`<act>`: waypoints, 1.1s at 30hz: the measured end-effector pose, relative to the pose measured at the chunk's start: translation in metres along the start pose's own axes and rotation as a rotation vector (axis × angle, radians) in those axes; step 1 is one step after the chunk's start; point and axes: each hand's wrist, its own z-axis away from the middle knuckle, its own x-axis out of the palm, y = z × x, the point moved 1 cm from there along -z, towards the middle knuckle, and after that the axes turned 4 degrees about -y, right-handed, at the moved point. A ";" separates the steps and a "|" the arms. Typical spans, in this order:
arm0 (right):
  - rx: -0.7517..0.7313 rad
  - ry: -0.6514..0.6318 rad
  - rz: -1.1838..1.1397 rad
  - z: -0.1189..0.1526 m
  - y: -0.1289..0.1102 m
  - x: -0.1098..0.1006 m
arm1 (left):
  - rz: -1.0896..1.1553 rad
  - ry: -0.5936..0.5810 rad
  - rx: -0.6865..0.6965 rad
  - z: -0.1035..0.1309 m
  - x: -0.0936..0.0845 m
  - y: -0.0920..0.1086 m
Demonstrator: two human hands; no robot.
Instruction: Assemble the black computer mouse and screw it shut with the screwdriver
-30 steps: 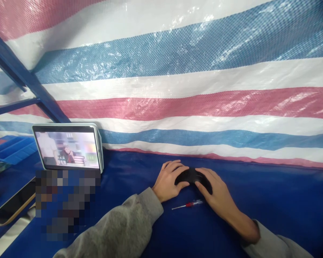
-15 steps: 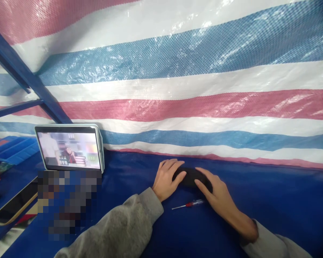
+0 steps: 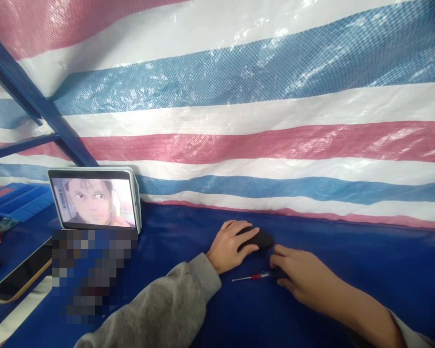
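A black rounded object like a computer mouse lies on the blue table cover. My left hand rests on its left side, fingers curled over it. Just in front lies a small screwdriver with a red and clear handle. My right hand is off the black object and sits at the screwdriver's handle end, fingers over it; whether it grips the handle is hidden. Both arms wear grey sleeves.
A tablet playing a video leans against the striped tarp wall at the left. A blurred patch lies before it. A phone-like slab lies at the left edge, blue bins behind.
My right hand has left the black object and come back toward me to the screwdriver's handle. My left hand stays on the black object. The tablet picture changed.
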 end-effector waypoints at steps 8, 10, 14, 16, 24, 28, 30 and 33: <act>-0.005 0.117 -0.263 0.011 0.005 -0.057 | 0.008 0.033 0.031 -0.001 0.002 -0.001; 0.031 0.235 -0.323 0.013 0.005 -0.081 | -0.001 0.041 0.048 -0.001 0.003 -0.001; 0.122 0.468 -0.250 0.006 -0.002 -0.112 | -0.028 0.047 0.067 -0.001 0.004 -0.002; 0.132 0.484 -0.193 -0.001 -0.005 -0.115 | -0.037 0.047 0.078 -0.001 0.004 -0.002; 0.123 0.374 -0.181 -0.013 -0.001 -0.102 | -0.031 0.037 0.112 -0.001 0.005 -0.003; 0.130 0.362 -0.155 -0.014 -0.001 -0.099 | -0.044 0.014 0.111 -0.001 0.005 -0.003; 0.137 0.375 -0.099 -0.016 -0.002 -0.094 | -0.055 0.002 0.112 -0.001 0.004 -0.002; 0.210 0.416 0.050 -0.021 -0.004 -0.084 | -0.060 0.000 0.117 -0.001 0.003 -0.001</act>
